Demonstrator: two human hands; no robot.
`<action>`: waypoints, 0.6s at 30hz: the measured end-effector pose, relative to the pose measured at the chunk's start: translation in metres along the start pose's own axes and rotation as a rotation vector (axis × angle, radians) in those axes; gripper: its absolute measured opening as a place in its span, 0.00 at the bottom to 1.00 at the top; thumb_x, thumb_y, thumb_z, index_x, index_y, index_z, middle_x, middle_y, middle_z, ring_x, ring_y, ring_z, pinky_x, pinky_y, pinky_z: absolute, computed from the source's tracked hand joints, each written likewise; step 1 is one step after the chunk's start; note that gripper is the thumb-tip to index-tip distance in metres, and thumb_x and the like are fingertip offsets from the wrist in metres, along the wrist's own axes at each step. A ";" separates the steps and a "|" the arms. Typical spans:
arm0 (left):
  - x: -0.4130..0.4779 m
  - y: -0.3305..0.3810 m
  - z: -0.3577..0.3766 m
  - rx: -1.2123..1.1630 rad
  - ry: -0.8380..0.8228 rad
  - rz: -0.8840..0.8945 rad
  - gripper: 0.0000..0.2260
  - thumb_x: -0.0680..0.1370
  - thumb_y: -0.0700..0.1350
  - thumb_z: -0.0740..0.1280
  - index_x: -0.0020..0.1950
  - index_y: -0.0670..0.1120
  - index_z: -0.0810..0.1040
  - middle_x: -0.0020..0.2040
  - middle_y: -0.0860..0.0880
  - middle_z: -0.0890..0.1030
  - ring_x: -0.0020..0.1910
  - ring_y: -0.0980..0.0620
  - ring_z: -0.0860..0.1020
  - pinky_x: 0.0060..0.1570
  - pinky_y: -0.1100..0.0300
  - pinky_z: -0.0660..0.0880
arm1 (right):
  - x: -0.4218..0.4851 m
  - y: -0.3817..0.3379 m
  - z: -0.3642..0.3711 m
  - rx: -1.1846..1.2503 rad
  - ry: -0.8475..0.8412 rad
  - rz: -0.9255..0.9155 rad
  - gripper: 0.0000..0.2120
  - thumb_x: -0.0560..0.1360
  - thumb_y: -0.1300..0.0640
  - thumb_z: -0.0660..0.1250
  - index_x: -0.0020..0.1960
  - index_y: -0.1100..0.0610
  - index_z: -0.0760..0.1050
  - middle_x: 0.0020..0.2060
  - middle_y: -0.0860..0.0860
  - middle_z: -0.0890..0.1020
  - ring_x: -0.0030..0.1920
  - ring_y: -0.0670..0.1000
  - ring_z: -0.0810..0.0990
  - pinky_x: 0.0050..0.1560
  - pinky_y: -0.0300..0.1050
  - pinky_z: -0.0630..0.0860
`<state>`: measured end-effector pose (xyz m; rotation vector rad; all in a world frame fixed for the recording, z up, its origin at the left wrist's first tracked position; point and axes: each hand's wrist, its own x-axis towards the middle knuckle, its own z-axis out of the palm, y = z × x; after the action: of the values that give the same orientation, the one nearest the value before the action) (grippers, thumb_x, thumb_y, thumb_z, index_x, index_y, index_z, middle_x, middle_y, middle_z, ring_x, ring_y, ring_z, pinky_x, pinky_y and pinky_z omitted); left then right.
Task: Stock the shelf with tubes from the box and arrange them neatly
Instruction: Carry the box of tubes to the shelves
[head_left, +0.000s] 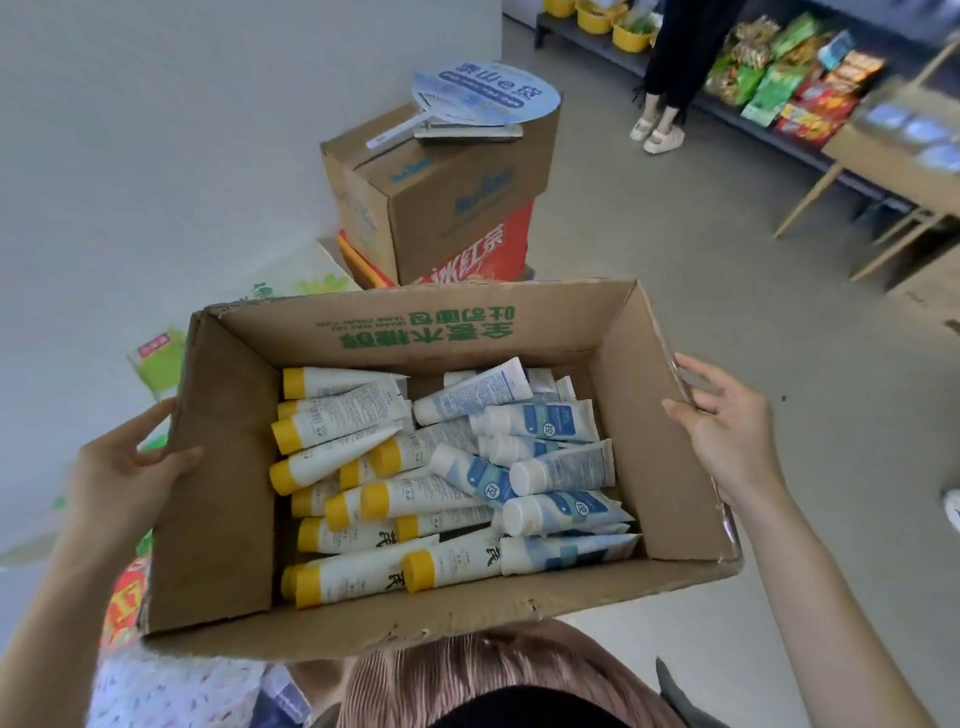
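Carrying the box clear of any bench, the left hand grips its left wall while the right hand curls over the right rim. Between the hands the tubes lie heaped, yellow caps toward the left hand and white caps toward the right. Stocking looks not yet begun. A shelf of snack bags stands well beyond the right hand.

- Lower tubes in the box lie buried under the upper ones; I can't count them.
- Small print on the tubes is too fine for me to read.
- One bystander is cut off by the top edge above the legs.
- The snack packs are blurred, labels unreadable.
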<state>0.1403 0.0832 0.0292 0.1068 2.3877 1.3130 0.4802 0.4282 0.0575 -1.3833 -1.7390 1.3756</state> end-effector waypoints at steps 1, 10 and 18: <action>-0.007 0.007 0.014 -0.005 -0.034 -0.009 0.26 0.74 0.34 0.69 0.56 0.68 0.77 0.34 0.60 0.84 0.31 0.61 0.82 0.28 0.59 0.80 | -0.007 0.008 -0.016 -0.003 0.031 0.022 0.23 0.74 0.71 0.66 0.58 0.45 0.75 0.41 0.48 0.85 0.37 0.41 0.83 0.52 0.53 0.80; -0.026 0.066 0.144 0.107 -0.375 0.151 0.26 0.74 0.33 0.68 0.59 0.64 0.77 0.36 0.55 0.85 0.32 0.59 0.82 0.36 0.55 0.81 | -0.065 0.075 -0.139 0.050 0.369 0.209 0.22 0.73 0.70 0.67 0.62 0.51 0.76 0.50 0.53 0.84 0.48 0.50 0.83 0.55 0.50 0.78; -0.031 0.156 0.282 0.288 -0.595 0.376 0.29 0.73 0.34 0.70 0.66 0.61 0.72 0.51 0.40 0.82 0.47 0.42 0.81 0.53 0.39 0.77 | -0.090 0.106 -0.204 0.122 0.687 0.328 0.21 0.73 0.71 0.67 0.61 0.54 0.77 0.50 0.55 0.83 0.50 0.52 0.82 0.51 0.47 0.80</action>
<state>0.2587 0.3847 0.0345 0.9296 2.0615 0.8905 0.7266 0.4204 0.0475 -1.8435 -0.9984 0.9581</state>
